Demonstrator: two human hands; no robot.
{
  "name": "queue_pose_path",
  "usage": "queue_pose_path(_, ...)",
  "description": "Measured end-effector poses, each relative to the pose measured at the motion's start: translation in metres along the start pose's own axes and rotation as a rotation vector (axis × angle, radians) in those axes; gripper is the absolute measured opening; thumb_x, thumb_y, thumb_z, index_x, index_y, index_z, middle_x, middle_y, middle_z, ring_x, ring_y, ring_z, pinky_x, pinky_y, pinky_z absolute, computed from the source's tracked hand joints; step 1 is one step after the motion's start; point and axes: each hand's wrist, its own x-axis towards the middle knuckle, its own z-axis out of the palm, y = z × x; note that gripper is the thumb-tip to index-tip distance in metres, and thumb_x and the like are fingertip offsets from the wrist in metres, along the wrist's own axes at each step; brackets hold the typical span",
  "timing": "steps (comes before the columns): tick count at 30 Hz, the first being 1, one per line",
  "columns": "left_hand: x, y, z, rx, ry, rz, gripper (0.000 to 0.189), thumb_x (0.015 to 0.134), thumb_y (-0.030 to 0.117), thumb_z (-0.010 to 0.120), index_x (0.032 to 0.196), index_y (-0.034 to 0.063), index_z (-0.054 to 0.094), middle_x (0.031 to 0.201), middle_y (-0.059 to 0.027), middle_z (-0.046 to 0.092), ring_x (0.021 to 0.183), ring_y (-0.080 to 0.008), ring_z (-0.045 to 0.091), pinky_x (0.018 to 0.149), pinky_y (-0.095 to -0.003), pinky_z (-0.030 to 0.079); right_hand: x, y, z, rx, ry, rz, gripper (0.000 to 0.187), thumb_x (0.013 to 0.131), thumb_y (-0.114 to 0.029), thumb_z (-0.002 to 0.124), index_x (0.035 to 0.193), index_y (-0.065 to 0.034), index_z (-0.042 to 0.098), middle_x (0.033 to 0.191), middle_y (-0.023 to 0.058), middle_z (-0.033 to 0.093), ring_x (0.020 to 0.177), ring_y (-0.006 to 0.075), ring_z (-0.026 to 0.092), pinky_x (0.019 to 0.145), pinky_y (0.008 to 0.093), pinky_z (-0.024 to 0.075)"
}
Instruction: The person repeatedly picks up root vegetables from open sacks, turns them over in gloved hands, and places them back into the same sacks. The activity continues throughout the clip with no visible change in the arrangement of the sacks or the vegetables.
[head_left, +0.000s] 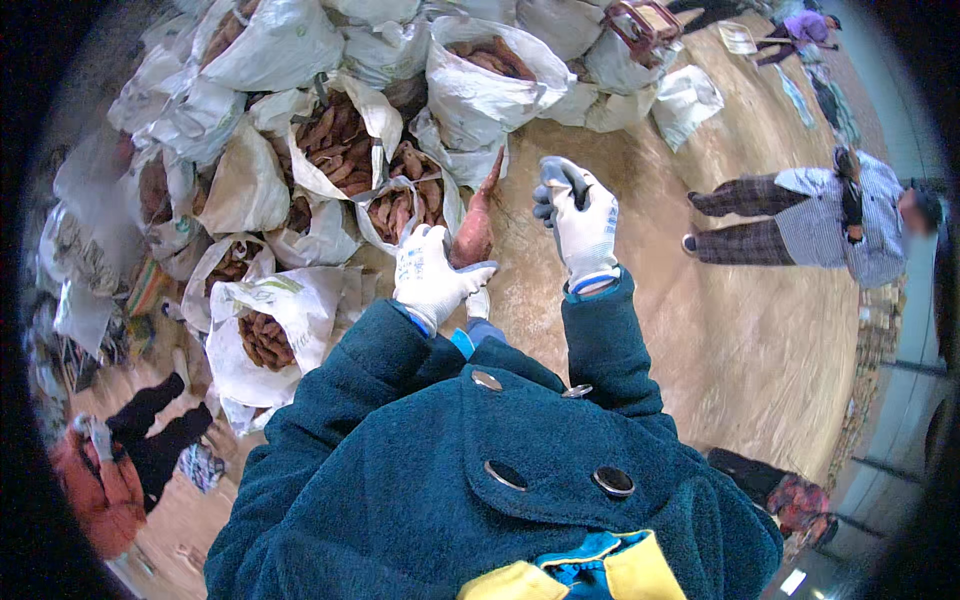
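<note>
My left hand (439, 277), in a white knit glove with a grey palm, is around the thick lower end of a large red-skinned sweet potato (476, 229). The root's thin tail points up, away from me. My right hand (577, 217), gloved alike, is raised to the right of it with curled fingers; I see nothing between them. Just past my left hand stands an open white sack of sweet potatoes (405, 206), beside a larger open sack of sweet potatoes (337, 146). Nearer on the left is another white sack (270, 337) with smaller sweet potatoes in it.
Many white woven sacks (480, 82) crowd the far and left sides. A reddish plastic stool or crate (645, 26) lies on sacks at the back. One person (825, 214) stands at right, another (112, 465) at lower left; others are farther off. The floor (735, 337) is brown.
</note>
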Motion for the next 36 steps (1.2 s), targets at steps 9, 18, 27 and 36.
queue_pose_path(9,0.003,0.041,0.011,-0.025,0.063,-0.141,0.050,0.060,0.043,0.079,0.075,0.0028,0.053,0.086,-0.0168,0.052,0.083,-0.0337,0.053,0.073,-0.0420,0.043,0.061,0.002,-0.008,0.051,-0.252,-0.130,0.030,0.084,-0.011,0.065,0.112,0.0008,0.062,0.098,0.0054,0.066,0.084,0.0097,0.058,0.075,0.0252,0.0479)
queue_pose_path(18,0.008,0.039,0.015,-0.055,0.168,-0.057,0.053,0.059,0.041,0.082,0.067,0.0014,0.048,0.075,-0.0136,0.048,0.070,-0.0297,0.050,0.061,-0.0394,0.040,0.069,-0.003,-0.005,-0.020,-0.288,-0.194,0.026,0.086,-0.002,0.057,0.112,-0.0004,0.063,0.097,0.0046,0.066,0.075,0.0098,0.062,0.065,0.0224,0.0494)
queue_pose_path(27,0.002,0.019,-0.007,-0.064,0.032,-0.092,0.052,0.060,0.045,0.080,0.072,0.0026,0.051,0.081,-0.0154,0.050,0.077,-0.0327,0.052,0.069,-0.0418,0.042,0.059,-0.001,0.028,-0.066,-0.193,-0.114,0.018,0.081,-0.011,0.068,0.097,-0.0020,0.069,0.085,0.0033,0.068,0.072,0.0094,0.058,0.069,0.0250,0.0488)
queue_pose_path(36,0.011,0.003,-0.006,-0.640,-0.061,-0.154,0.052,0.061,0.043,0.083,0.071,0.0039,0.051,0.062,-0.0029,0.047,0.060,-0.0145,0.047,0.053,-0.0308,0.038,0.057,-0.014,0.036,0.360,-0.145,-0.054,0.018,0.085,-0.005,0.061,0.101,0.0039,0.065,0.092,0.0125,0.068,0.074,0.0185,0.067,0.063,0.0267,0.0539)
